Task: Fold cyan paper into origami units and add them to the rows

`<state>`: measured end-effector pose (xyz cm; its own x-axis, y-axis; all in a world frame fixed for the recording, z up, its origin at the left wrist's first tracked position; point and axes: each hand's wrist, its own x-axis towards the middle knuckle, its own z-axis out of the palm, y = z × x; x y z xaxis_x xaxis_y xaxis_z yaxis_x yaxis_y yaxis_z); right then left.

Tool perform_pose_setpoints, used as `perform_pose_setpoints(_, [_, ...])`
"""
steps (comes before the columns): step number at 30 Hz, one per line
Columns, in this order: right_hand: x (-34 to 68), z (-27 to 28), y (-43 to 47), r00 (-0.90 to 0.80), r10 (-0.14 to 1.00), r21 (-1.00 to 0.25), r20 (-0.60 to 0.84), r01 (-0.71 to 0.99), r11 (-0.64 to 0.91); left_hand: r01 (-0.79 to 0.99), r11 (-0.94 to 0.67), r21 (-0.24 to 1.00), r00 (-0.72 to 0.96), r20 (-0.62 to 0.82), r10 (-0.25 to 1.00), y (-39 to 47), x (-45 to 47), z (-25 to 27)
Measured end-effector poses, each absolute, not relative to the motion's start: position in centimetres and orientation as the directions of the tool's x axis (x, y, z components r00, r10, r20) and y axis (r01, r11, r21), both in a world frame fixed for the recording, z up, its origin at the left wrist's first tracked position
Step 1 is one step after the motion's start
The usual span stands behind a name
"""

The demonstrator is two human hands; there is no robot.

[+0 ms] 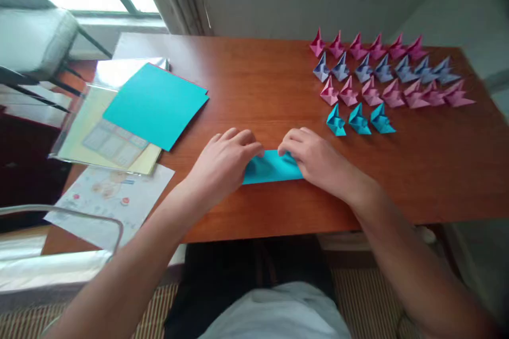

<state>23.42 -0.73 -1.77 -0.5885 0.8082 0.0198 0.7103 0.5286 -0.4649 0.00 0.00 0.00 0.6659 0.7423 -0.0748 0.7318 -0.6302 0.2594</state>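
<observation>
A strip of folded turquoise origami paper (272,166) lies lengthwise on the wooden table in front of me. My left hand (233,156) is closed on its left end, thumb and curled fingers at the upper edge. On the right end, my right hand (308,151) grips it in the same way, fingertips bent down at the upper edge. The paper's middle shows between the hands; both ends are partly hidden under them. Beyond my right hand stand several turquoise folded paper figures (360,121) in a short row.
Behind these stand rows of light pink figures (371,92), greyish-blue figures (384,70) and dark pink figures (358,47). Turquoise sheets (159,103) lie at left on a clear packet (71,127). A printed sheet (107,198) and a chair (40,32) are farther left.
</observation>
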Motion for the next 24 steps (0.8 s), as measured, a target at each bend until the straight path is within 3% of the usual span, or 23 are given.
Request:
perform_pose_setpoints(7, [23.1,-0.6,-0.9,-0.63,0.777,-0.388,-0.021,0.721,0.574,0.723,-0.653,0.228,0.683,-0.094,0.724,-0.2,0.7,0.1])
perform_pose_setpoints(17, [21.7,1.0,-2.2,-0.672,0.725,-0.058,-0.155,0.738,0.672,0.668,-0.743,-0.042,0.733,-0.136,0.666,-1.9,1.3,0.9])
perform_pose_setpoints(24, [20.1,0.4,-6.0,-0.669,0.735,0.186,-0.116,0.712,0.677,0.629,-0.746,-0.221,0.742,-0.116,0.66,-5.9,2.7,0.5])
